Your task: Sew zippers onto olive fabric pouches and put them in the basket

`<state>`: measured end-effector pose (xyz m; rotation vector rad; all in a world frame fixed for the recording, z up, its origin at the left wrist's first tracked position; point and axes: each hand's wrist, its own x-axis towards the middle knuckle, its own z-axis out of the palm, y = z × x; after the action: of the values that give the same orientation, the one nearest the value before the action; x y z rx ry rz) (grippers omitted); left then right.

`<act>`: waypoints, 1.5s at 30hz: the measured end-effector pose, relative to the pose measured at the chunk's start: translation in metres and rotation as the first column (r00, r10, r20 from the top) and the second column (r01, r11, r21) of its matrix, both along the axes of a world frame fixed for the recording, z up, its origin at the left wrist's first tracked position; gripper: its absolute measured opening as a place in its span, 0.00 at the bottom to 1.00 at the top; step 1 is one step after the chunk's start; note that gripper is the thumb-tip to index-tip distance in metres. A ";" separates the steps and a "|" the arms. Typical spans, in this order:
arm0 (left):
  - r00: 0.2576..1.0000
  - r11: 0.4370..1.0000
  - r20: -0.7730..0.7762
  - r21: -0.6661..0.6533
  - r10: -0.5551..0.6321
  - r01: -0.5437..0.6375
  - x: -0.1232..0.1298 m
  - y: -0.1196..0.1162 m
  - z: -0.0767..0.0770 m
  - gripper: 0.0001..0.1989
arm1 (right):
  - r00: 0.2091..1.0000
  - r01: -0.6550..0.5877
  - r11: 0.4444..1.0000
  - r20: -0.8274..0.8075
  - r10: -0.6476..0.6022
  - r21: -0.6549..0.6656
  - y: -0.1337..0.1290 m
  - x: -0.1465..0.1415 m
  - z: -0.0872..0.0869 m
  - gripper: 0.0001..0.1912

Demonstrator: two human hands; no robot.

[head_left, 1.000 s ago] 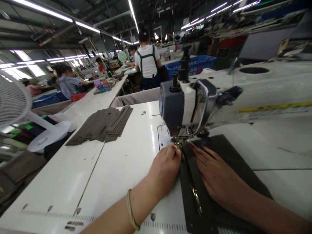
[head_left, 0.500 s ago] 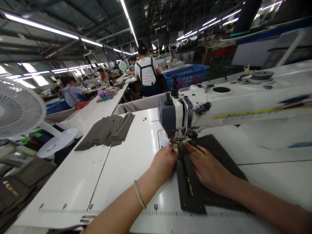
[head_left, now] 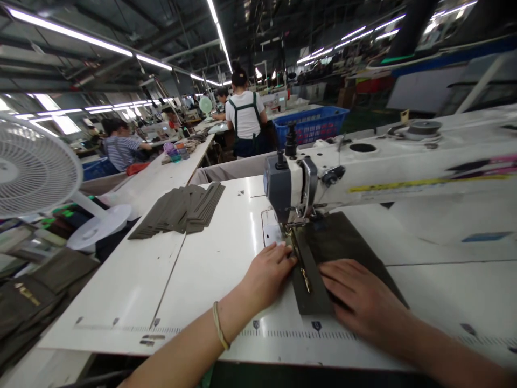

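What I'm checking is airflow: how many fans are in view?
2. A white round fan stands at the left edge, partly cut off; a smaller pale-green round fan is in the background, left of the white-shirted person. Others may be hidden farther back.

From here I read the cloth (head_left: 345, 237) as dull and matt, fairly smooth; I can't tell whether it is coated. The zip (head_left: 304, 274) in it is shiny, brass-like metal. The table (head_left: 210, 264) is smooth, white and glossy enough to throw light back in streaks. I see painted metal on the machine (head_left: 404, 161), white with a soft sheen; its grey cover (head_left: 278, 188) looks like plastic, its guard (head_left: 310, 186) bright, polished metal. The stack (head_left: 173, 213) looks as matt as the cloth. The fan (head_left: 48, 167) and basket (head_left: 311, 126) look like plastic, the basket openwork.
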<state>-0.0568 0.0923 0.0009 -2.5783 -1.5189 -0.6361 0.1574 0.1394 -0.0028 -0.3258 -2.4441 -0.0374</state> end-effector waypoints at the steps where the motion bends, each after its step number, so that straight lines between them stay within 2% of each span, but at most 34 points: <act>1: 0.999 1.000 0.042 -0.005 -0.002 0.002 0.000 -0.005 -0.001 0.13 | 1.000 -0.013 0.999 -0.012 0.014 0.036 -0.011 0.003 0.001 0.09; 5: 0.991 1.000 0.133 -0.029 0.010 -0.006 0.003 -0.013 -0.002 0.11 | 1.000 -0.019 0.981 0.016 0.016 0.194 -0.037 0.000 0.006 0.13; 10: 0.997 0.999 0.069 0.000 0.044 -0.044 0.009 -0.011 -0.002 0.11 | 0.997 0.031 0.957 0.056 -0.049 0.288 -0.041 -0.010 0.008 0.17; 15: 0.997 0.995 -0.061 0.087 0.046 -0.040 0.014 -0.015 -0.005 0.11 | 0.996 0.031 0.961 0.066 -0.051 0.274 -0.045 -0.009 0.003 0.18; 19: 0.992 0.995 -0.118 0.096 0.042 -0.031 0.017 -0.016 -0.002 0.11 | 0.999 0.024 0.967 0.031 -0.032 0.253 -0.046 -0.008 0.003 0.20; 25: 0.992 0.998 -0.115 0.048 0.052 -0.047 0.019 -0.011 0.003 0.10 | 0.999 0.044 0.964 -0.011 -0.043 0.261 -0.043 -0.010 0.003 0.19; 37: 0.988 0.996 -0.142 0.078 0.054 -0.043 0.012 0.001 0.004 0.10 | 0.995 0.063 0.984 -0.082 -0.050 0.168 -0.020 -0.019 -0.001 0.18; 45: 0.997 0.995 -0.054 0.089 0.050 -0.045 0.008 0.017 0.007 0.12 | 0.998 0.028 0.983 -0.061 -0.017 0.180 0.001 -0.024 -0.005 0.16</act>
<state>-0.0486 0.1095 0.0079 -2.4666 -1.4950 -0.6066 0.1336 0.1407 -0.0079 -0.2689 -2.3574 -0.2548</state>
